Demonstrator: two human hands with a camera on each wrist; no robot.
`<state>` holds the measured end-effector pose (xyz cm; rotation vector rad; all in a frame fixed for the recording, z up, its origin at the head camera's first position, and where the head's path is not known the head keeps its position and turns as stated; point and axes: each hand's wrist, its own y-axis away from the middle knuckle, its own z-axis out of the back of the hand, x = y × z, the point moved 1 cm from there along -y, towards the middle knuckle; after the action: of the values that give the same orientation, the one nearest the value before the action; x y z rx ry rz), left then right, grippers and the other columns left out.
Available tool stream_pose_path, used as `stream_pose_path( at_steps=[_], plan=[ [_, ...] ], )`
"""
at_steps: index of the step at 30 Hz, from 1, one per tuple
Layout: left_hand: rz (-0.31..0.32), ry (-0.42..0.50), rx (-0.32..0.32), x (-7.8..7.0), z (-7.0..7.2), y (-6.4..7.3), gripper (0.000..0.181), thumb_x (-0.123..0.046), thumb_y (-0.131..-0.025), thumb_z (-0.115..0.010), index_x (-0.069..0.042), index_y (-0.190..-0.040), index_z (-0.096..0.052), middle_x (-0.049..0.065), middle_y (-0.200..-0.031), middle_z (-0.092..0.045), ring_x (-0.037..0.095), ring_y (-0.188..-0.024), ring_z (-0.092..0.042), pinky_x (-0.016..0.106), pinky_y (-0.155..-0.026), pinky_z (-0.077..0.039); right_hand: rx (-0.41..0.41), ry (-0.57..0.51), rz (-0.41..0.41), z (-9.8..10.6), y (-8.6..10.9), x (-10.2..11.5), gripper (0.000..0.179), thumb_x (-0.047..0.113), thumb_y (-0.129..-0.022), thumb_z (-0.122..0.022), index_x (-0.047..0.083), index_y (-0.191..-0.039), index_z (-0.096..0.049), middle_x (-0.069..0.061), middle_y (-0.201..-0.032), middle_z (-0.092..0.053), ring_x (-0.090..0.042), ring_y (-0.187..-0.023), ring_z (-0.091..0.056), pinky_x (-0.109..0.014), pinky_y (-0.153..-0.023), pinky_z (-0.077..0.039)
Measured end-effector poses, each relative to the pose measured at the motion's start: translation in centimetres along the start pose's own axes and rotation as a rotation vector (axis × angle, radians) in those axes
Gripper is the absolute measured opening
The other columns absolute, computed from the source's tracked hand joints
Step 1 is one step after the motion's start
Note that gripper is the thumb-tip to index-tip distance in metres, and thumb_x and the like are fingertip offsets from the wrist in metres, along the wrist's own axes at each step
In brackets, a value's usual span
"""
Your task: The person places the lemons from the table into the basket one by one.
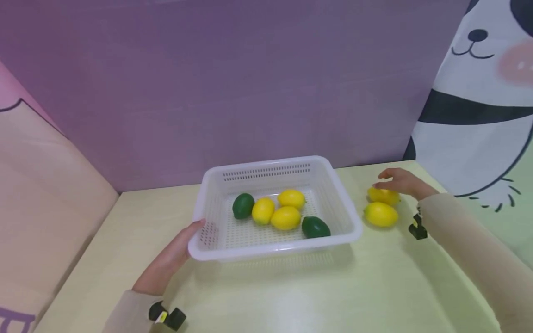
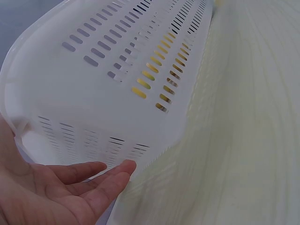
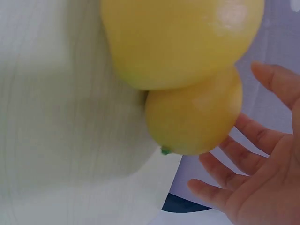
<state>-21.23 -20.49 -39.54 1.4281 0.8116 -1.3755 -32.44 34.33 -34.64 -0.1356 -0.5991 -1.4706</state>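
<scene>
A white plastic basket [image 1: 270,252] with slotted walls stands on the table. My left hand [image 1: 175,254] holds its left end, thumb over the rim and fingers [image 2: 105,187] against the outer wall. Inside lie three yellow lemons [image 1: 286,218] and two dark green fruits that look like avocados [image 1: 243,206]. To the right of the basket, two more lemons sit close together, a nearer lemon [image 1: 381,214] and a farther lemon [image 1: 385,198]. My right hand [image 1: 404,182] reaches over the farther lemon, fingers spread around its far side and thumb apart from it.
The pale wooden table [image 1: 266,296] ends at a purple fabric backdrop [image 1: 258,92] behind the basket. A panda-print panel [image 1: 470,152] rises on the right, and a beige panel [image 1: 46,185] on the left. Camera straps sit on both wrists.
</scene>
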Motion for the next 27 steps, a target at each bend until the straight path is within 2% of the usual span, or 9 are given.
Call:
stream_pose_path(
  at_steps=[7, 15, 21, 24, 27],
  plan=[
    [-0.02, 0.005, 0.015, 0.0, -0.1, 0.1, 0.061, -0.042, -0.101, -0.026, -0.008, -0.151, -0.014, 0.025, -0.145, -0.033, 0.037, -0.127, -0.04, 0.047, -0.104, -0.027, 0.047, -0.011, 0.017, -0.9, -0.1, -0.8, 0.075, 0.044, -0.09, -0.057, -0.013, -0.132, -0.033, -0.037, -0.135, -0.03, -0.051, -0.118, -0.033, -0.064, -0.1, -0.027],
    [-0.015, 0.002, 0.005, 0.0, -0.2, 0.1, 0.06, -0.04, -0.102, -0.025, -0.006, -0.15, -0.014, 0.026, -0.144, -0.033, 0.037, -0.127, -0.041, 0.037, -0.099, -0.032, 0.067, -0.032, 0.028, -1.5, -0.1, -1.0, 0.079, 0.049, -0.088, -0.059, -0.01, -0.134, -0.032, -0.036, -0.136, -0.029, -0.052, -0.121, -0.031, -0.065, -0.1, -0.026],
    [-0.009, -0.001, -0.002, -0.1, -0.3, 0.1, 0.061, -0.041, -0.101, -0.025, -0.007, -0.151, -0.014, 0.025, -0.145, -0.033, 0.037, -0.128, -0.04, 0.04, -0.102, -0.03, 0.114, -0.04, 0.001, -1.8, -0.1, -0.6, 0.083, 0.053, -0.086, -0.058, -0.008, -0.135, -0.031, -0.035, -0.139, -0.027, -0.052, -0.123, -0.029, -0.067, -0.101, -0.021],
    [-0.003, -0.008, -0.006, -0.2, -0.3, 0.1, 0.061, -0.042, -0.101, -0.025, -0.008, -0.151, -0.014, 0.025, -0.146, -0.032, 0.037, -0.129, -0.039, 0.043, -0.104, -0.028, 0.112, -0.033, 0.0, -1.9, -0.2, -0.6, 0.081, 0.053, -0.086, -0.058, -0.008, -0.134, -0.034, -0.035, -0.137, -0.03, -0.05, -0.12, -0.032, -0.066, -0.101, -0.023],
    [-0.009, -0.02, 0.0, -0.2, -0.4, 0.1, 0.06, -0.042, -0.102, -0.024, -0.01, -0.151, -0.012, 0.023, -0.148, -0.029, 0.037, -0.132, -0.034, 0.049, -0.107, -0.022, 0.1, -0.026, 0.0, -2.0, -0.3, -0.7, 0.081, 0.054, -0.085, -0.059, -0.009, -0.132, -0.038, -0.034, -0.134, -0.035, -0.048, -0.117, -0.036, -0.065, -0.1, -0.025]
  ],
)
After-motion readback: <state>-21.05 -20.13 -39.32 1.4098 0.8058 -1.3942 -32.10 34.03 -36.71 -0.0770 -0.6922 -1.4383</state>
